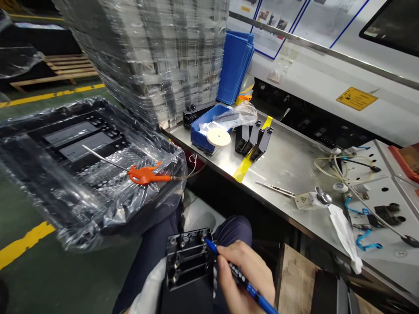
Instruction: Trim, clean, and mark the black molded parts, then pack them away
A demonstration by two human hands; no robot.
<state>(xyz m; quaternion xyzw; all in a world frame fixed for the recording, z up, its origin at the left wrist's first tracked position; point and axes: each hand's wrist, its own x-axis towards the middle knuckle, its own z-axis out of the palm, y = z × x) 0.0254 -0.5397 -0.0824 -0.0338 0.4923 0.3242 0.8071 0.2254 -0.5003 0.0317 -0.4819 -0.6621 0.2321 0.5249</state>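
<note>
Right hand (246, 275) fingers (225, 262) pinch blue pen (258, 297), tip touching black part (188, 261) on lap

we count 1 blue bin (200, 133) and place the rest from it. on its front rim: 1 white disc (218, 137). in it: 1 clear bag (241, 114). just right of it: 3 black brackets (252, 138) in a row, plus 1 yellow tape strip (244, 168). behind it: 1 stack of blue sheets (235, 65), no. of sheets can't tell. left of it: 1 tall stack of clear trays (157, 52), too many to count, 1 bagged black tray (81, 144) and 1 orange air gun (145, 174). far right of it: 1 pr of tweezers (276, 189), 1 yellow warning label (356, 98). well below it, nearest us: 1 black part (188, 261), 1 blue pen (242, 280), 1 right hand (248, 264).
</note>
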